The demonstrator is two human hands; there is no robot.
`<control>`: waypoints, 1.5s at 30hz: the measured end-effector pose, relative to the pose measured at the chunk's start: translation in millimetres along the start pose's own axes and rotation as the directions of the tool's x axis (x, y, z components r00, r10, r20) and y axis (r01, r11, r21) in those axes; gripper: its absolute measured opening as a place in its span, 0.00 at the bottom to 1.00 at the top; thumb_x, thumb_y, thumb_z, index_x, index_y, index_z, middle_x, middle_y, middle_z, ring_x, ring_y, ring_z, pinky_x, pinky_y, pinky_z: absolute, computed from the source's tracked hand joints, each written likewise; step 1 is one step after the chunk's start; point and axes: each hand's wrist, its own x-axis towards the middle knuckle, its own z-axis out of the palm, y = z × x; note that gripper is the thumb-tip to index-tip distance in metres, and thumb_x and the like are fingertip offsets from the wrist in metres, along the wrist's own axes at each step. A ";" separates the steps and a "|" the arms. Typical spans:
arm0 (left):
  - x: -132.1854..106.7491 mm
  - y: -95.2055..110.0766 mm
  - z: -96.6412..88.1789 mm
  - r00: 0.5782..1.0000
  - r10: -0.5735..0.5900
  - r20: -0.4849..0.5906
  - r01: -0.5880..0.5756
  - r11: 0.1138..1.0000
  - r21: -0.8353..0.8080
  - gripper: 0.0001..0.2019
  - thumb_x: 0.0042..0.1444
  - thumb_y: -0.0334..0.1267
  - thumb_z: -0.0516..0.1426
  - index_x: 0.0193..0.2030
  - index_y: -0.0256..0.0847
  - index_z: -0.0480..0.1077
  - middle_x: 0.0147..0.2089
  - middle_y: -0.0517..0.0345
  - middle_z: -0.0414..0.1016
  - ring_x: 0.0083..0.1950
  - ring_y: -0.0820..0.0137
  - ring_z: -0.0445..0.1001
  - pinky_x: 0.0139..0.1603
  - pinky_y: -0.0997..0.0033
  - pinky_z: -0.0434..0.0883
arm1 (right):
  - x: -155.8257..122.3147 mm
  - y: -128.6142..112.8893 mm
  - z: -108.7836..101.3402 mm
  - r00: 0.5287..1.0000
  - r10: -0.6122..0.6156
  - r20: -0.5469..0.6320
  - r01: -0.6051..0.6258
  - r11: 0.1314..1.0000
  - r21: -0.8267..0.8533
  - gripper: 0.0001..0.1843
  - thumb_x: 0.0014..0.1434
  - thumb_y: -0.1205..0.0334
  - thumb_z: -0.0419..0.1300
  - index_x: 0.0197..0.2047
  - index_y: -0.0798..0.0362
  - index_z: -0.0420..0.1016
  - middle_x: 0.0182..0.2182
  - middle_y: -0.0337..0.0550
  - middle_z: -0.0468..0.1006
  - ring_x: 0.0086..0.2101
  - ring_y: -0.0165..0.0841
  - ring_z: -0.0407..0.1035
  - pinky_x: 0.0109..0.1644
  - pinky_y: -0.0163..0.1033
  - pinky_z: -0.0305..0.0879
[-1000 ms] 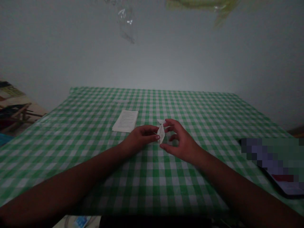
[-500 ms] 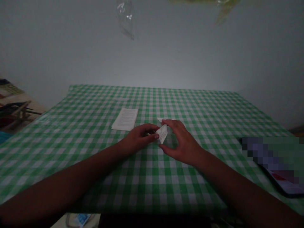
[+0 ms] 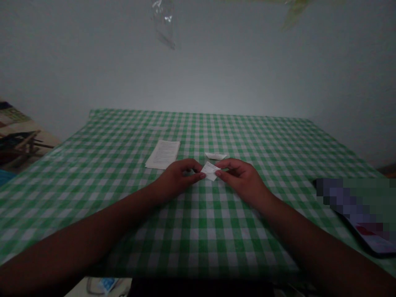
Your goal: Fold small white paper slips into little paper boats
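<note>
At 4 o'clock a phone [image 3: 374, 243] runs off the right edge, mostly hidden under a blocky blur. The print on the sheet of paper [image 3: 162, 154] is too small to read. The left hand [image 3: 179, 177] and right hand [image 3: 241, 181] cover parts of the paper slip [image 3: 210, 171]. A clear plastic scrap [image 3: 163, 22] is cut off at 11 o'clock, a card [image 3: 107, 284] at 7 o'clock, and dim clutter [image 3: 18, 142] at 9 o'clock is too blurred to tell.
</note>
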 end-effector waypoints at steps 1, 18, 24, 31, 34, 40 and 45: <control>0.1 1.3 -0.5 1.000 -0.019 -0.007 0.019 1.000 -0.001 0.11 0.59 0.46 0.58 0.37 0.41 0.74 0.39 0.57 0.76 0.41 0.67 0.73 0.44 0.65 0.69 | 0.9 0.1 -0.5 1.000 0.019 0.001 -0.019 1.000 0.014 0.10 0.55 0.54 0.66 0.38 0.49 0.79 0.38 0.42 0.81 0.37 0.35 0.74 0.42 0.44 0.70; -3.1 -5.8 9.6 0.981 0.190 0.028 -0.186 0.907 0.378 0.07 0.60 0.39 0.58 0.42 0.39 0.71 0.44 0.53 0.74 0.48 0.63 0.71 0.52 0.61 0.68 | 3.6 12.7 1.1 0.988 -0.095 0.126 0.138 0.902 -0.408 0.04 0.61 0.64 0.58 0.33 0.49 0.67 0.28 0.37 0.73 0.30 0.32 0.68 0.34 0.40 0.63; -1.5 -15.1 20.5 0.921 0.306 0.241 -0.389 0.760 0.521 0.10 0.62 0.34 0.56 0.49 0.40 0.72 0.52 0.51 0.74 0.54 0.61 0.69 0.56 0.58 0.65 | 6.9 20.1 4.8 0.929 -0.247 0.275 0.369 0.679 -0.635 0.05 0.61 0.69 0.55 0.35 0.50 0.68 0.31 0.42 0.73 0.36 0.38 0.65 0.41 0.44 0.62; 1.1 -11.3 19.4 0.928 0.277 0.249 -0.372 0.685 0.626 0.09 0.65 0.38 0.55 0.47 0.42 0.75 0.51 0.54 0.77 0.52 0.60 0.71 0.52 0.57 0.64 | 6.9 14.1 1.3 0.887 -0.267 0.376 0.461 0.510 -0.726 0.09 0.66 0.65 0.54 0.36 0.54 0.76 0.34 0.49 0.75 0.39 0.41 0.65 0.49 0.49 0.63; 4.1 -11.0 20.0 0.953 0.239 0.185 -0.301 0.683 0.666 0.10 0.65 0.39 0.55 0.45 0.41 0.77 0.49 0.53 0.77 0.50 0.60 0.71 0.51 0.57 0.65 | 2.5 7.1 1.8 0.858 -0.235 0.456 0.511 0.469 -0.720 0.12 0.67 0.65 0.52 0.40 0.56 0.78 0.38 0.51 0.77 0.42 0.42 0.65 0.50 0.49 0.63; 13.2 -25.9 16.7 0.956 0.260 0.132 -0.290 0.803 0.520 0.07 0.62 0.36 0.58 0.41 0.42 0.78 0.45 0.56 0.77 0.47 0.66 0.72 0.52 0.63 0.67 | 3.3 9.0 4.7 0.867 -0.182 0.464 0.491 0.473 -0.731 0.12 0.67 0.68 0.52 0.45 0.56 0.77 0.41 0.49 0.77 0.44 0.40 0.65 0.50 0.46 0.62; 21.7 -34.5 11.8 0.960 0.248 0.132 -0.280 0.866 0.414 0.05 0.60 0.36 0.61 0.41 0.42 0.78 0.44 0.56 0.77 0.48 0.66 0.72 0.54 0.62 0.67 | 17.4 24.5 8.3 0.886 -0.235 0.401 0.461 0.552 -0.695 0.09 0.67 0.65 0.55 0.40 0.54 0.76 0.38 0.45 0.77 0.41 0.36 0.67 0.50 0.45 0.61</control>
